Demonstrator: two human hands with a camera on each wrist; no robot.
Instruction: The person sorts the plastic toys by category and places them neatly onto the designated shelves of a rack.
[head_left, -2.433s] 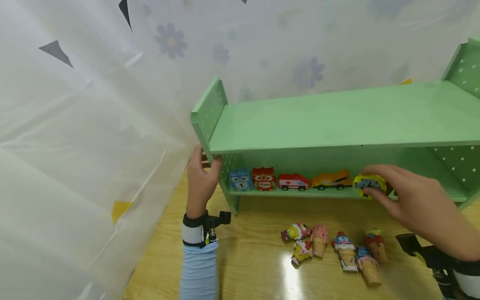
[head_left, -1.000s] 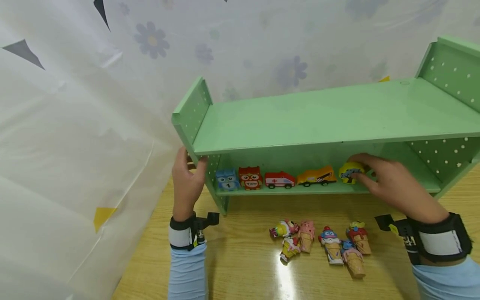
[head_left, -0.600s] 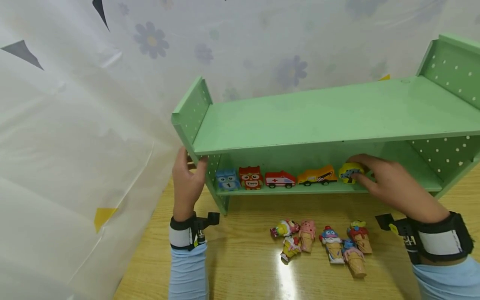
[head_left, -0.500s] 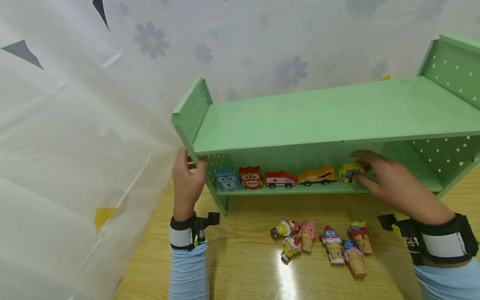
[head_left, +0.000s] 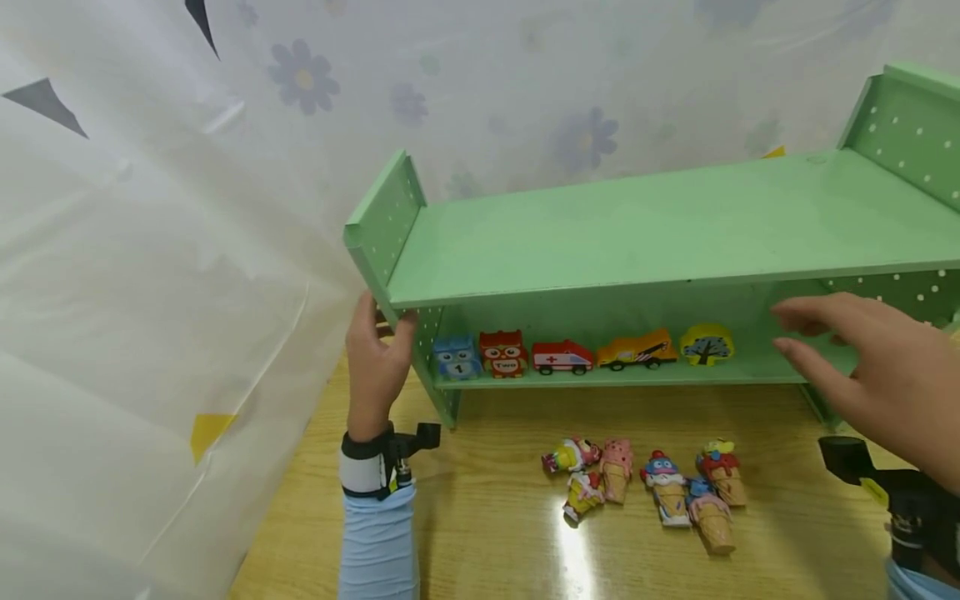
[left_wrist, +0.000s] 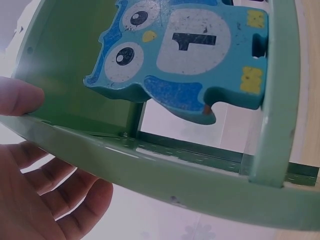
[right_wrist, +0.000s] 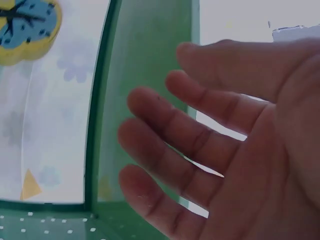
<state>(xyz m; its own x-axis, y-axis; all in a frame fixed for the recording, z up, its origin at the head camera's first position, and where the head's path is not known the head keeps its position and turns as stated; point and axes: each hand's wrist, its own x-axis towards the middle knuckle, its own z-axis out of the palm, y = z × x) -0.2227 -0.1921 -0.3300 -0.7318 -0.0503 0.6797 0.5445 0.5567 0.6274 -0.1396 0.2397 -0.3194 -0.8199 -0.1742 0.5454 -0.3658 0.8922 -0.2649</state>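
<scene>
Your right hand (head_left: pixel 873 367) is loose, thumb and fingers parted, right of the tree block (head_left: pixel 707 344) and apart from it. Your left hand (head_left: pixel 378 358) grips the left side panel (head_left: pixel 387 223) of the shelf (head_left: pixel 637 229), thumb inside, fingers outside. The tree block stands upright by the front edge of the lower board (head_left: pixel 753 377), right of the tow truck (head_left: pixel 637 348), ambulance (head_left: pixel 562 357), red owl (head_left: pixel 503 353) and blue owl (head_left: pixel 457 358). Ice-cream figures (head_left: pixel 671 493) lie on the tabletop (head_left: pixel 480 525).
</scene>
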